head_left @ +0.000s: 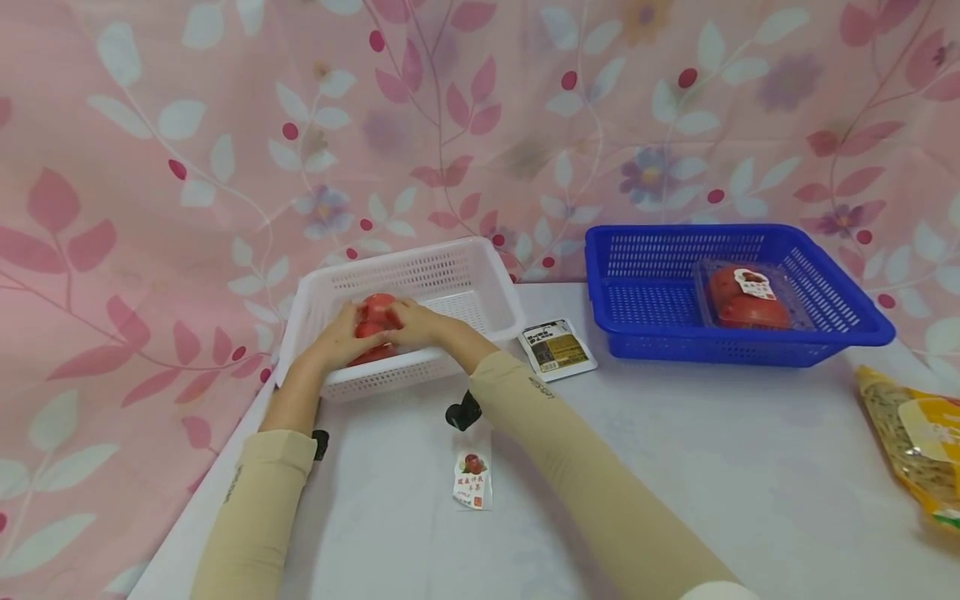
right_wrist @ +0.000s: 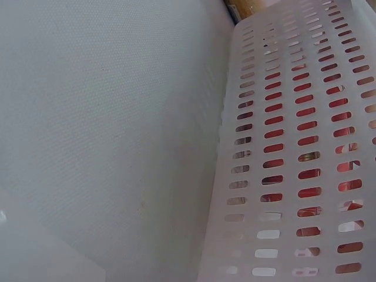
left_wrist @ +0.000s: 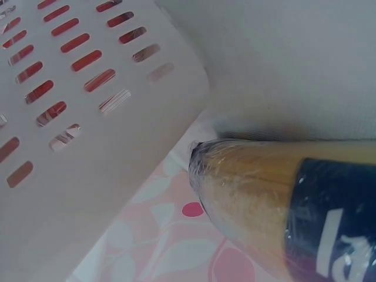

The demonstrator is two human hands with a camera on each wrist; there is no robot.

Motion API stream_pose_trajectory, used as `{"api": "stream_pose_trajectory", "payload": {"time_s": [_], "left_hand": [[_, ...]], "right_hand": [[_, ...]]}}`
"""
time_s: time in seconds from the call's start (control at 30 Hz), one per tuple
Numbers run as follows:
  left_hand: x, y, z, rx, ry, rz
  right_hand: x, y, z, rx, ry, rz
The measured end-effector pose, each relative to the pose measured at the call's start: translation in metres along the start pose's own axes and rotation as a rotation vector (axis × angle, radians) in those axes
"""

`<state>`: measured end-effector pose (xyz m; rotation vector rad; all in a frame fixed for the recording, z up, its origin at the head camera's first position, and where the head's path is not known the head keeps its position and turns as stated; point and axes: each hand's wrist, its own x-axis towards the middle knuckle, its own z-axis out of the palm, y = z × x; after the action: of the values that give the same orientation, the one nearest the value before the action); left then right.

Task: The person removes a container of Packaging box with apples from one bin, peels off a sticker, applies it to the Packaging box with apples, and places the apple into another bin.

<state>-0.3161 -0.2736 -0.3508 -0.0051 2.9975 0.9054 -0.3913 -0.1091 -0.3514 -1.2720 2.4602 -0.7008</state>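
Observation:
Red round fruits (head_left: 378,307) sit at the left end of a white slotted basket (head_left: 468,317). My left hand (head_left: 341,336) grips them from the left, fingers curled over. From the right, my right hand (head_left: 416,323) holds the same fruits, its thumb side close to the left hand. Palms and fingers hide much of the fruit, and whether a clear box surrounds it is hard to tell. Through the slots in the left wrist view, red patches (left_wrist: 87,60) and shiny glints show. The right wrist view also shows red fruit (right_wrist: 273,147) behind the basket wall.
A blue basket (head_left: 712,337) at the right holds a clear box of red fruit (head_left: 750,308). Between the baskets lies a flat packet (head_left: 557,348). A fruit label (head_left: 472,479) lies in front; a yellow bag (head_left: 918,446) lies far right. A plastic-wrapped tan pack (left_wrist: 252,182) lies beside the white basket.

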Motion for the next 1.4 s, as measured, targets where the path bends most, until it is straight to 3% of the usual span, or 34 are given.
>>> {"api": "stream_pose_trajectory", "payload": {"time_s": [0.33,0.7,0.83,1.0,1.13,1.4], "left_hand": [[0.0,0.002,-0.002,0.062,-0.023,-0.038],[-0.004,0.005,-0.004,0.067,0.118,-0.001],[-0.005,0.011,-0.005,0.064,0.165,0.02],[-0.005,0.032,-0.006,0.055,0.241,0.072],[-0.006,0.052,-0.008,0.058,0.292,0.129],[-0.007,0.088,-0.009,0.082,0.265,0.197]], "right_hand": [[0.001,-0.001,0.001,0.043,0.014,0.019],[-0.005,-0.003,-0.01,0.003,0.103,-0.098],[-0.007,-0.005,-0.014,0.004,0.131,-0.108],[-0.019,-0.004,-0.028,0.086,0.151,-0.08],[-0.033,-0.004,-0.043,0.091,0.168,-0.067],[-0.064,-0.001,-0.07,-0.038,0.189,-0.059]]}}
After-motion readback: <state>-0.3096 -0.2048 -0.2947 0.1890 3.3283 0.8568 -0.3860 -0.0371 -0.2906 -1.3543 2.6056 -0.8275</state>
